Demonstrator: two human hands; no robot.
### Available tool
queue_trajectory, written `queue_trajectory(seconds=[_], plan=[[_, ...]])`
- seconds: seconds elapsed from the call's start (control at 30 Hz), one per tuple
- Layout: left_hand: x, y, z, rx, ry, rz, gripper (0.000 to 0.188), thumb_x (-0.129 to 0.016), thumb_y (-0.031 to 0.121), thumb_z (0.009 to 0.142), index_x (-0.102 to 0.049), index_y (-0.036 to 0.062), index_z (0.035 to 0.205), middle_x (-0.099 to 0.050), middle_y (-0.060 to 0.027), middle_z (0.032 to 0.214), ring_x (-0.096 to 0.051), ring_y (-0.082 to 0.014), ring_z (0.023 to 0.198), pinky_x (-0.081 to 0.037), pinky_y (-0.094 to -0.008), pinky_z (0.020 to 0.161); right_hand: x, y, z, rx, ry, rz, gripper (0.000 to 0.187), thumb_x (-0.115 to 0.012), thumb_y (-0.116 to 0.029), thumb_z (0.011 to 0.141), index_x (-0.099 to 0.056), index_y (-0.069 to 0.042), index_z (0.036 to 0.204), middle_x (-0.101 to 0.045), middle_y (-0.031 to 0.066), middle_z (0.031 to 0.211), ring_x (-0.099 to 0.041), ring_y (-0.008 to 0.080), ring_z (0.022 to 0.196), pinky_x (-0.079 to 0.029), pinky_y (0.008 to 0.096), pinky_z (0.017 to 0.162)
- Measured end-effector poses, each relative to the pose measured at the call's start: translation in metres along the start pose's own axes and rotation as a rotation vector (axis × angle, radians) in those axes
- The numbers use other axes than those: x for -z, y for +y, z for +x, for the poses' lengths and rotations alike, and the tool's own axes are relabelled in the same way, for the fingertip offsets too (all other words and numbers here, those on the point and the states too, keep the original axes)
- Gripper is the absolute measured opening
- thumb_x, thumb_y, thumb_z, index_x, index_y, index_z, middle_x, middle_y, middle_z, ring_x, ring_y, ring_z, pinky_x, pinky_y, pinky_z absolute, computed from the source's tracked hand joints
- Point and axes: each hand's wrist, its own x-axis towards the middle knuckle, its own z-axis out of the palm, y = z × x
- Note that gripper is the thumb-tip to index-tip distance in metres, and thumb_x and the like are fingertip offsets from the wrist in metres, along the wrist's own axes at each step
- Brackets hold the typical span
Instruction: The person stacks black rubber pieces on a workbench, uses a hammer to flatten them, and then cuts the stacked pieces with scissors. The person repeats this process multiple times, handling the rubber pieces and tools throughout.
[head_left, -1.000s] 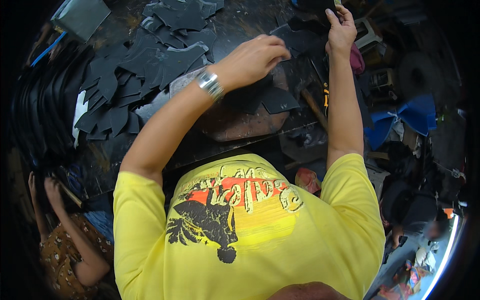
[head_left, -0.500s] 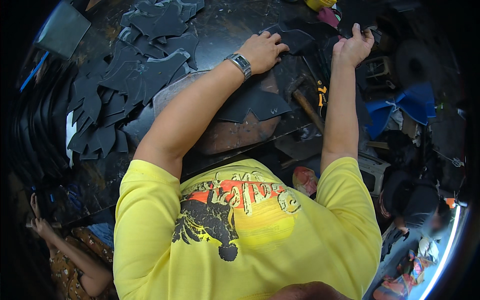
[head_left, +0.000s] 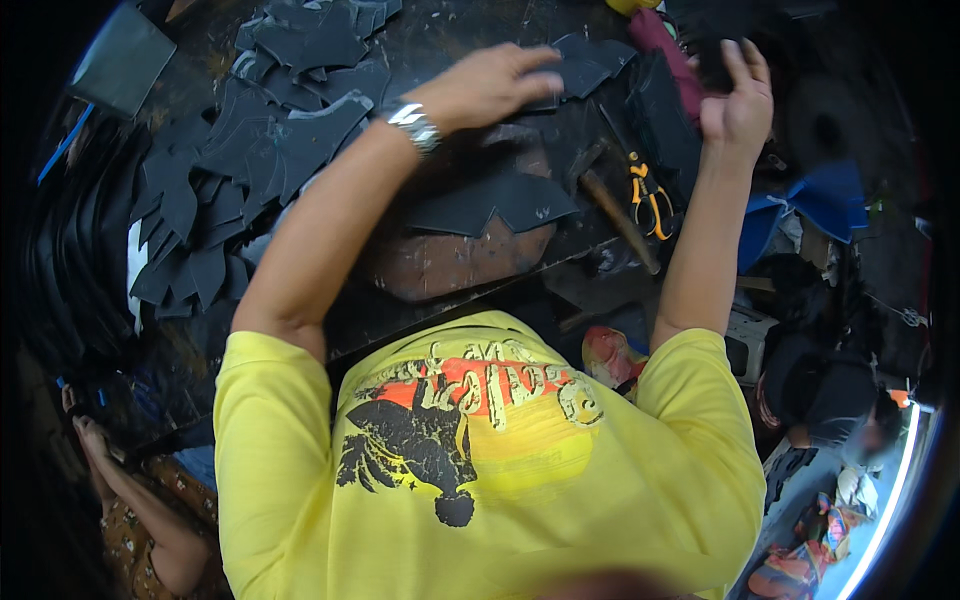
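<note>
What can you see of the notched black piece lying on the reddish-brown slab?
The notched black piece looks like thin, matte leather or synthetic sheet. Its near edge has a V-shaped notch, and its right end tapers to a point, with a small pale mark close by. It lies flat on the reddish-brown slab, closer to the yellow shirt than the left hand is; no hand visibly touches it. Its far left side is blurred and shadowed.
</note>
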Motion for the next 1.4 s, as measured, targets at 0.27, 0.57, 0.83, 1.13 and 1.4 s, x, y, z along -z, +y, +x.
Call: queue_trajectory(seconds=[0.27, 0.57, 0.83, 1.13, 1.4], plan=[[0.066, 0.033, -0.174, 0.293, 0.136, -0.664, 0.049, -0.072, 0.032, 0.097, -0.062, 0.0064, 0.138, -0.067, -0.0105, 0.121, -0.069, -0.0147, 0.099, -0.059, -0.0242, 0.07, -0.103, 0.023, -0.172, -0.561, -0.757, -0.291, 0.024, -0.073, -0.013, 0.095, -0.074, -0.006, 0.117, -0.071, 0.0008, 0.101, -0.066, 0.0082, 0.083, -0.058, 0.0241, 0.059], [0.032, 0.048, -0.267, 0.637, 0.529, -0.612, 0.023, -0.082, 0.009, 0.088, -0.075, 0.0042, 0.109, -0.073, 0.0003, 0.107, -0.066, -0.0062, 0.086, -0.054, -0.0211, 0.07, -0.085, 0.032, -0.17, 0.16, -0.899, -1.365, 0.072, -0.088, -0.027, 0.076, -0.062, -0.005, 0.14, -0.061, 0.0184, 0.138, -0.052, 0.0381, 0.133, -0.042, 0.0444, 0.113], [0.037, 0.039, -0.246, 0.334, 0.656, -0.045, 0.026, -0.083, 0.007, 0.083, -0.076, 0.0035, 0.107, -0.075, -0.0096, 0.102, -0.072, -0.0228, 0.096, -0.054, -0.0316, 0.086, -0.081, 0.044, -0.167, -0.228, -0.607, -0.894, 0.047, -0.083, -0.005, 0.08, -0.062, 0.0, 0.122, -0.071, 0.0109, 0.111, -0.069, 0.0234, 0.107, -0.054, 0.0361, 0.09], [0.038, 0.044, -0.237, 0.413, 0.318, 0.35, 0.063, -0.091, 0.035, 0.073, -0.071, 0.0086, 0.126, -0.064, -0.0097, 0.126, -0.056, -0.0307, 0.123, -0.042, -0.0427, 0.103, -0.056, 0.039, -0.141, -0.58, -0.359, -0.24, 0.052, -0.072, 0.006, 0.089, -0.06, -0.004, 0.139, -0.074, 0.0045, 0.098, -0.064, 0.0032, 0.08, -0.049, 0.0157, 0.063], [0.037, 0.051, -0.229, 0.365, 0.347, 0.131, 0.051, -0.089, 0.019, 0.076, -0.07, 0.006, 0.122, -0.07, -0.0094, 0.117, -0.065, -0.0299, 0.106, -0.05, -0.0392, 0.092, -0.06, 0.042, -0.147, -0.611, -0.353, -0.282, 0.057, -0.073, 0.005, 0.088, -0.057, -0.002, 0.143, -0.074, 0.0063, 0.101, -0.066, 0.0059, 0.082, -0.051, 0.0164, 0.065]])
